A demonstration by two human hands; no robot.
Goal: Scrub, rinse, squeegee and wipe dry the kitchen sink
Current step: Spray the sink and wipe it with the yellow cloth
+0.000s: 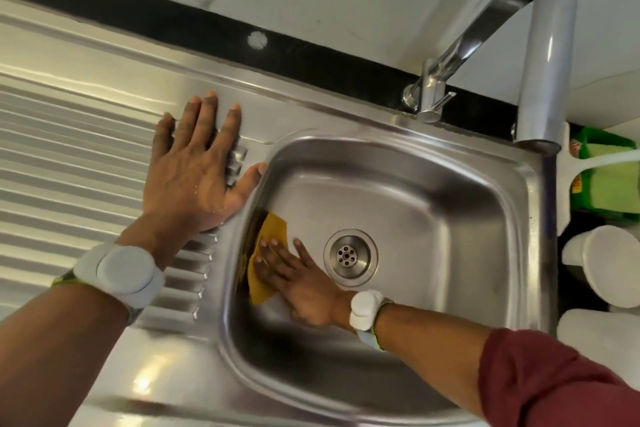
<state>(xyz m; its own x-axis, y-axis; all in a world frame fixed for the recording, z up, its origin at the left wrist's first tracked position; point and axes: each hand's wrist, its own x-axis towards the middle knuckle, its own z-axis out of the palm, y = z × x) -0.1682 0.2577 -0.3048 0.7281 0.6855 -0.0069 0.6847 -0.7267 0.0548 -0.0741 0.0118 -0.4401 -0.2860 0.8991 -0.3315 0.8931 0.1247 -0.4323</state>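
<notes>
The stainless steel sink (433, 204) fills the middle of the view, with its round drain (350, 255) on the bowl floor. A yellow cloth (268, 236) lies against the bowl's left wall. My right hand (294, 281) presses flat on the cloth with straight fingers, just left of the drain. My left hand (197, 170) rests flat with spread fingers on the ribbed drainboard (69, 163), its thumb at the bowl's rim. No water runs from the tap.
The chrome tap (540, 55) arches over the bowl's right rim from a base at the back edge. A green packet (604, 177) and white containers (606, 263) stand right of the sink. A marble wall rises behind.
</notes>
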